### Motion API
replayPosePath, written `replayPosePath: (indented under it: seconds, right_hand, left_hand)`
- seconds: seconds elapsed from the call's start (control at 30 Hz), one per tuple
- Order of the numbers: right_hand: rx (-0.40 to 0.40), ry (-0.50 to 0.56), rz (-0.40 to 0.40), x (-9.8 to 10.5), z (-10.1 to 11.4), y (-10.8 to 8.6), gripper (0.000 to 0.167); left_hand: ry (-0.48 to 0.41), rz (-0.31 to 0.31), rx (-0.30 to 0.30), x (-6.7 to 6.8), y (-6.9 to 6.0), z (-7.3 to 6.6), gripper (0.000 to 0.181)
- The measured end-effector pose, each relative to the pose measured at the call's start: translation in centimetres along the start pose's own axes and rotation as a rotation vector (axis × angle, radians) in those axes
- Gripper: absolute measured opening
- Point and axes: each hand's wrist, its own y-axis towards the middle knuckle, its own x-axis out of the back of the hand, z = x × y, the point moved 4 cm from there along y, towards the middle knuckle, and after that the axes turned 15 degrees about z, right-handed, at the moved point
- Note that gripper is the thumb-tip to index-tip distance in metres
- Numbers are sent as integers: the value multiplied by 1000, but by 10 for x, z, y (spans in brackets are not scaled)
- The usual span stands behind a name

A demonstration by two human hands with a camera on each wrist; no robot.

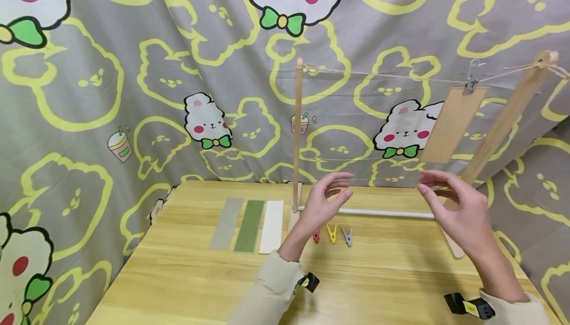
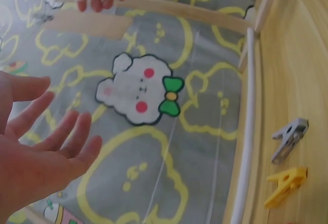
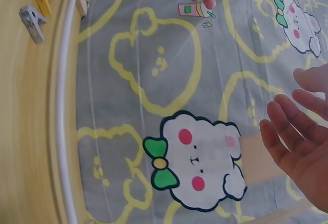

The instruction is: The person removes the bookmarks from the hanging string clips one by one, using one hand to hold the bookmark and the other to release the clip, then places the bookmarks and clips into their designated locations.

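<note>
My left hand is raised above the table behind the clothespins, its fingers loosely bent with nothing in them. Facing it from the right, my right hand is also bare, thumb and fingers apart, just below a hanging tan strip. A metal clip holds that strip's top edge on a string between two wooden posts. On the table lie a red clothespin, partly covered by my left forearm, a yellow clothespin and a grey clothespin.
Left of the frame, a grey strip, a green strip and a white strip lie side by side. The left post and right post stand upright, joined low down by a white rod. Patterned curtain hangs behind.
</note>
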Motion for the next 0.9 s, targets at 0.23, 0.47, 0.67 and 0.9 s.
replayPosePath:
  seconds: [0.23,0.47,0.67,0.9]
  right_hand:
    - [9,-4,-23,17,2,5,38]
    - [19,-13,-49,32,2,10,39]
    - [15,-77,-56,43,3,13,39]
    - [-11,-105,-76,58,7,18,38]
  left_hand:
    - [12,-3,-85,-13,17,-4,35]
    - [28,-44,-144,-23,32,-7,36]
    - [7,-45,-158,-30,42,-9,36]
    - [39,-24,-189,-41,56,-17,36]
